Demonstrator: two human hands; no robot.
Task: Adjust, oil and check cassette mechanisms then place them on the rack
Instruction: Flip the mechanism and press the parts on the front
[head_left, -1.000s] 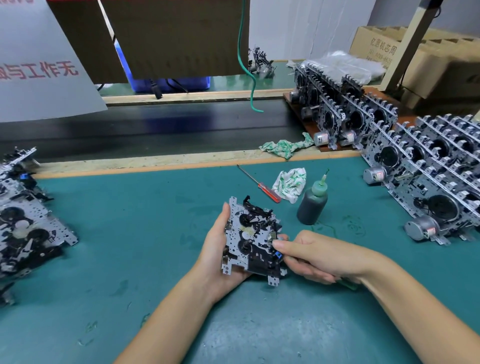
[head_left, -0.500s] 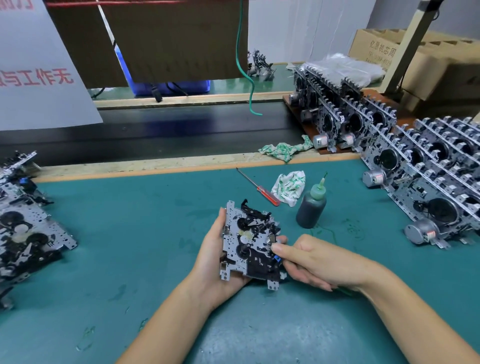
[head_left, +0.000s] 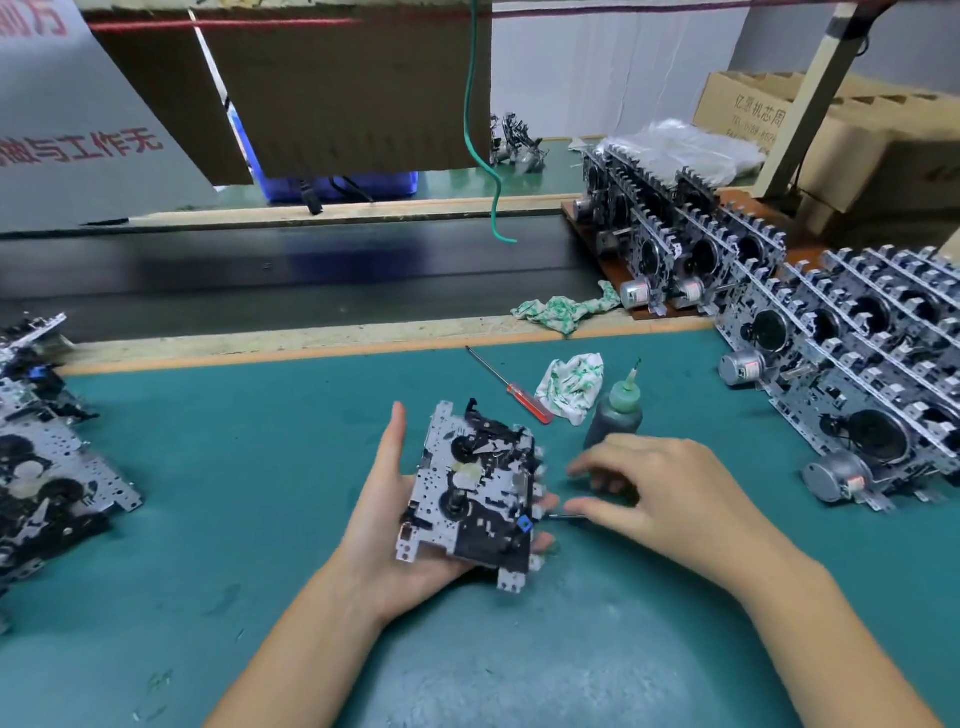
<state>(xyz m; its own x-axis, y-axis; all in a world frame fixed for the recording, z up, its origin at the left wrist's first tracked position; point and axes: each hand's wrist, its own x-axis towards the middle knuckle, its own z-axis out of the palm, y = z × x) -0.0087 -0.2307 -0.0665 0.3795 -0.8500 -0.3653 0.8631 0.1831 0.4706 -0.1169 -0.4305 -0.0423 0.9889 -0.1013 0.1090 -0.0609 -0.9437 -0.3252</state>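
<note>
A cassette mechanism (head_left: 472, 488), a metal plate with black parts, lies tilted in my left hand (head_left: 379, 519) above the green mat. The palm is under it, the thumb stands straight along its left edge, and the fingertips curl round its right edge. Just to the right, my right hand (head_left: 670, 493) pinches a thin dark tool (head_left: 569, 516) whose tip points at the mechanism's lower right edge; its fingers are blurred. A dark oil bottle (head_left: 615, 415) with a green nozzle stands behind that hand. Finished mechanisms stand in rows on the rack (head_left: 857, 364) at the right.
A red-handled screwdriver (head_left: 511, 387) and a crumpled rag (head_left: 571, 387) lie behind the mechanism. Another rag (head_left: 561, 312) sits on the wooden edge of the black conveyor belt (head_left: 311, 270). More mechanisms (head_left: 41, 467) are piled at the left. Cardboard boxes (head_left: 857, 130) stand at the far right.
My right hand has drawn back to the right, off the mechanism's edge. The left hand has tilted the mechanism slightly and raised its thumb.
</note>
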